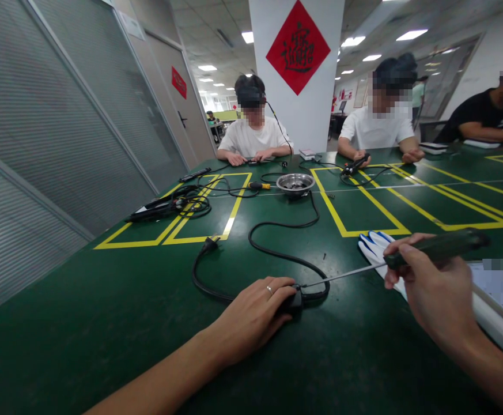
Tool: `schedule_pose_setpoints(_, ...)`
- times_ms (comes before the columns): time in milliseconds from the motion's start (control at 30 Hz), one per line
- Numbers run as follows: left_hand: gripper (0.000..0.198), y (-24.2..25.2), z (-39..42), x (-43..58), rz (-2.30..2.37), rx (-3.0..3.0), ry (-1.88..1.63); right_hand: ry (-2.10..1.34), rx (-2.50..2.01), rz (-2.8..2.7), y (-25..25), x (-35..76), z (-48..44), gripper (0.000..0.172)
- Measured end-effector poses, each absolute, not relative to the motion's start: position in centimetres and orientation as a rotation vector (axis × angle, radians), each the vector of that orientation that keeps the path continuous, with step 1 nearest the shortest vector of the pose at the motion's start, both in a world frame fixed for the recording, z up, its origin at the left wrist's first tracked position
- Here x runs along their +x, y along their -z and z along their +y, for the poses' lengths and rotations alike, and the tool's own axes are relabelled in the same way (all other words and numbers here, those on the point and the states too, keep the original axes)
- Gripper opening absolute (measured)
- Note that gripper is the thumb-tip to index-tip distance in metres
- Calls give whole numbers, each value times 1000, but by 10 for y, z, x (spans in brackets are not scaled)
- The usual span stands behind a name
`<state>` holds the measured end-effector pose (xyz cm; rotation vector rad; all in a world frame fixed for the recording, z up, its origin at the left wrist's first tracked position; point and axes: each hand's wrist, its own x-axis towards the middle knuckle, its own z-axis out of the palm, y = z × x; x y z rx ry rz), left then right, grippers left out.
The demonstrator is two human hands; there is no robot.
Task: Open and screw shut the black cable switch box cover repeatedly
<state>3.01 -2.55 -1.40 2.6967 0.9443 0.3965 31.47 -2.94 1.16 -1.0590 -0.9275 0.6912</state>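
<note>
Under the fingers of my left hand (262, 305) is a small black block (293, 302), held down against the green tabletop; much of it is hidden by the hand. A black cord (272, 252) curves around it, and a plug (210, 243) lies off to the left. My right hand (435, 288) grips a screwdriver (432, 249) by its dark green handle. The long shaft points left, with its tip at the block's upper right edge, close to my left fingertips. Whether the tip sits in a screw is too small to tell.
A white glove (374, 252) with blue edging lies beneath the screwdriver. A loose screw (324, 256) rests nearby. Farther back stand a metal bowl (295, 183) of small parts and a yellow-black screwdriver (259, 186). Bundled cables (182, 204) lie left. Several people sit across the table.
</note>
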Motion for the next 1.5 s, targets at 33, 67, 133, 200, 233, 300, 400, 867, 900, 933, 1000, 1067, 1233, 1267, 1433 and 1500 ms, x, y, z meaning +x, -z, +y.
schedule_pose_setpoints(33,41,14,-26,30,946,2695,-391,-690,-1064,-940,-11,315,-30,18)
schedule_pose_setpoints(67,40,13,-26,30,950,2696,-383,-688,-1064,-949,-10,314,-31,17)
schedule_pose_setpoints(133,40,12,-25,30,954,2699,-369,-685,-1056,-958,-10,314,-33,17)
schedule_pose_setpoints(200,43,12,-25,30,950,2692,-373,-681,-1052,-961,-9,315,-33,17)
schedule_pose_setpoints(233,45,11,-25,30,947,2686,-379,-679,-1051,-959,-9,315,-33,16)
schedule_pose_setpoints(300,54,10,-26,32,954,2681,-378,-682,-1048,-960,-9,316,-32,16)
schedule_pose_setpoints(400,62,9,-27,34,964,2707,-326,-682,-1042,-970,-9,316,-31,16)
schedule_pose_setpoints(867,54,18,-21,28,874,2631,-446,-612,-1041,-966,-7,318,-27,15)
schedule_pose_setpoints(900,55,17,-21,28,884,2618,-446,-603,-1039,-965,-7,318,-27,15)
schedule_pose_setpoints(933,55,16,-21,29,894,2605,-442,-584,-1035,-961,-8,318,-27,16)
schedule_pose_setpoints(1000,55,15,-22,30,914,2577,-427,-538,-1028,-947,-9,318,-26,18)
schedule_pose_setpoints(1067,53,14,-22,31,927,2563,-414,-455,-1040,-937,-12,319,-25,18)
schedule_pose_setpoints(1233,53,9,-25,29,948,2584,-346,-209,-1117,-972,-16,323,-22,20)
schedule_pose_setpoints(1267,56,8,-26,28,968,2590,-341,-195,-1126,-987,-15,324,-21,20)
schedule_pose_setpoints(1433,55,11,-27,26,1141,2640,-325,-195,-1169,-1046,-10,325,-15,20)
schedule_pose_setpoints(1500,55,16,-27,26,1168,2652,-269,-198,-1194,-1058,-8,325,-15,20)
